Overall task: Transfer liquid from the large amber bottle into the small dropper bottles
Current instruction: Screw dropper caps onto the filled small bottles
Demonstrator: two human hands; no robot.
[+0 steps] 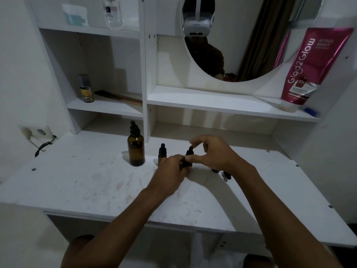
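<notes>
Left hand (pixel 171 168) grips small dropper bottle (pixel 185 163) on surface (pixel 96 180). Right hand (pixel 216 153) grip curls round its cap (pixel 189 151).

The left hand (pixel 172 169) and right hand (pixel 216 153) are bare to the elbows; the mirror (pixel 251 45) reflects a white strapped headset (pixel 197 26) and a dark shirt (pixel 208 59).

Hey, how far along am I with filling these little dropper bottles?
Done: nothing visibly; the large amber bottle still wears its dropper cap. In hand: left hand grips one small dropper bottle, right hand at its cap. Remaining: opening and filling it, then the other small bottle.
</notes>
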